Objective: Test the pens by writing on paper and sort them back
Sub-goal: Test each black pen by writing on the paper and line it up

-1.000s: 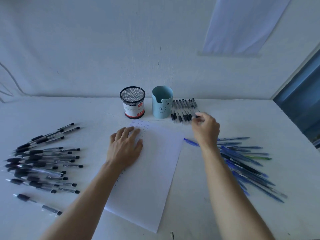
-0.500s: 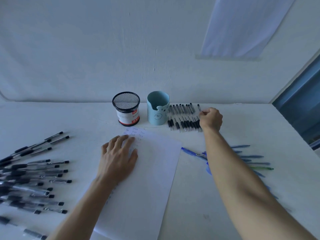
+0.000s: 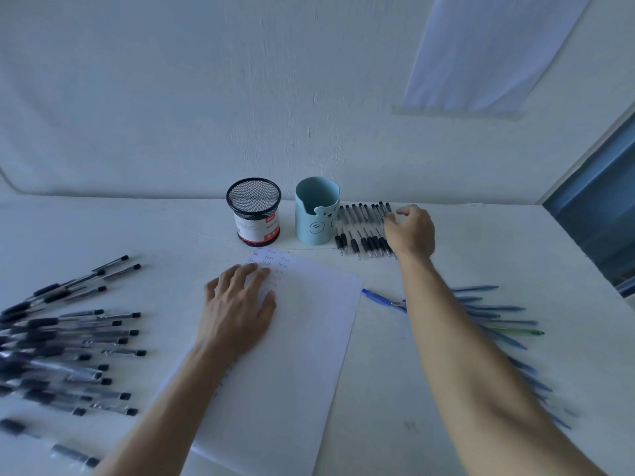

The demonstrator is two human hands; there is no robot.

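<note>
Moved: right hand, a fist before, has loosened at the pen row.
Right fingers: curled; pinch cannot be told.
Left hand: fingers spread on one sheet.
Pen row: seven-plus, beside blue cup.
Cups: two.

The white table lies bare along its far left edge and at its far right corner. A black mesh cup and a light blue plastic bear-faced cup stand at mid far edge, narrowly apart. Black pens crowd the left edge and blue pens the right. Toward the near edge, a bare strip separates the white paper sheet from the blue pens.
</note>
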